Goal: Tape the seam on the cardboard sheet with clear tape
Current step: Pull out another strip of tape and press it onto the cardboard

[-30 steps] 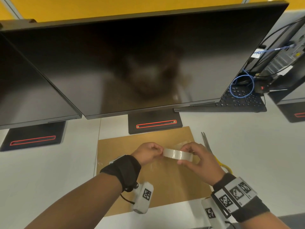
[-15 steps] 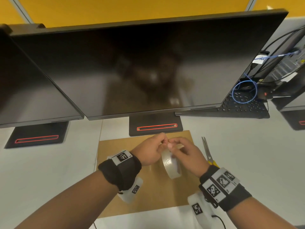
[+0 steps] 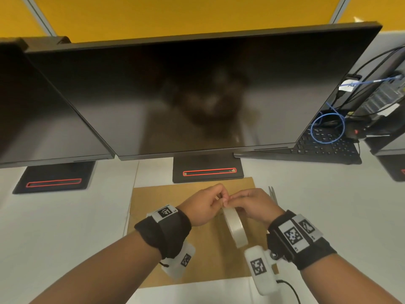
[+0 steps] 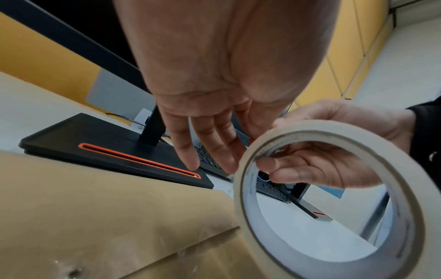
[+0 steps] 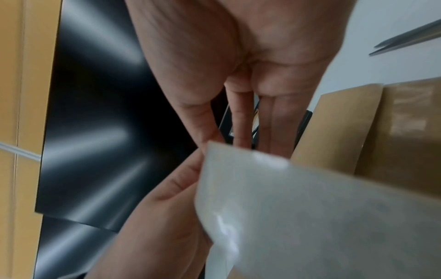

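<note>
Picking at the tape roll with my left hand while my right hand is gripping it, I am judging the cardboard sheet seam still untaped by this strip.

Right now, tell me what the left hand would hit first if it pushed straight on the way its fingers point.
The left hand points forward and a little right, so it would probably meet the right hand's fingertips at the top of the tape roll, nearly touching already. Depth beyond is unclear.

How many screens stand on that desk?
3 in view: the big middle monitor, another monitor at the left edge, and part of a third at the far right. More may sit outside the picture.
</note>
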### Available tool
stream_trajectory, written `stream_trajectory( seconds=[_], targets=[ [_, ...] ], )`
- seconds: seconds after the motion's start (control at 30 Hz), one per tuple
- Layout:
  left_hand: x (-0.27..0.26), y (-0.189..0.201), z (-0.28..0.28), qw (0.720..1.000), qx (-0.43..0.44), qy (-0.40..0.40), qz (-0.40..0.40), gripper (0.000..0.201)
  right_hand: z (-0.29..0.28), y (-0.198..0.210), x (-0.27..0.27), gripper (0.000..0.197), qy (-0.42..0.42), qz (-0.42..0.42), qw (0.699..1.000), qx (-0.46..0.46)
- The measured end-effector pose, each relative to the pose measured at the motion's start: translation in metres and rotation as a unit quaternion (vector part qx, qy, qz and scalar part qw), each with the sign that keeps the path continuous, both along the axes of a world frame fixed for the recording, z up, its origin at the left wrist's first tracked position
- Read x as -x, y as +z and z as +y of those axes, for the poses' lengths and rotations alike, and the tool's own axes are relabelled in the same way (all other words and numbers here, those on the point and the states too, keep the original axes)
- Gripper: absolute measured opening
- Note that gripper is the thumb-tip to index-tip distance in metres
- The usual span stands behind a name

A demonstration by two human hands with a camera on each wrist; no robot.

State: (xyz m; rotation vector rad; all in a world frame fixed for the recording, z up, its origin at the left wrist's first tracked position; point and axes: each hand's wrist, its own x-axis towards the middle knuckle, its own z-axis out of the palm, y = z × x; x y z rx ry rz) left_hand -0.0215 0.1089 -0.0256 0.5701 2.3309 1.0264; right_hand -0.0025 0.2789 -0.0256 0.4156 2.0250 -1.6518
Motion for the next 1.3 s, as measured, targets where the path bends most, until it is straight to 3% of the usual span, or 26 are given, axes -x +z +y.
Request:
stream_trajectory(
  seconds=[0.23, 0.57, 0.63, 0.7, 0.8, 0.9, 1.0, 1.3],
  targets=[
    [0.0, 0.002, 0.008, 0.999, 0.014, 0.009, 0.028, 0.013, 0.002, 0.002, -0.004, 0.005, -0.042, 0.021, 0.999, 0.015],
    [0.001, -0.007, 0.011, 0.989, -0.072, 0.13, -0.011, 0.008, 0.006, -0.005, -0.009, 0.013, -0.096, 0.041, 0.994, 0.01],
    [0.004, -0.013, 0.008, 0.981, -0.107, 0.157, -0.045, 0.015, 0.009, -0.007, -0.011, 0.011, -0.111, 0.042, 0.993, 0.013],
    [0.007, -0.021, 0.002, 0.982, -0.09, 0.159, -0.053, 0.023, 0.012, -0.008, -0.011, 0.01, -0.114, 0.044, 0.993, -0.001],
    [0.0, -0.042, -0.006, 0.997, 0.059, 0.039, -0.026, 0.041, 0.014, -0.007, -0.012, 0.011, -0.11, 0.052, 0.992, -0.022],
    [-0.017, -0.064, -0.011, 0.982, 0.165, -0.081, 0.033, 0.052, 0.018, -0.004, -0.011, 0.01, -0.107, 0.072, 0.99, -0.05],
    [-0.022, -0.072, -0.013, 0.967, 0.207, -0.122, 0.084, 0.056, 0.024, -0.004, -0.007, 0.009, -0.102, 0.089, 0.986, -0.095],
    [-0.009, -0.057, -0.002, 0.924, 0.315, -0.193, 0.101, 0.058, 0.024, 0.0, -0.008, 0.008, -0.111, 0.137, 0.976, -0.126]
  ],
)
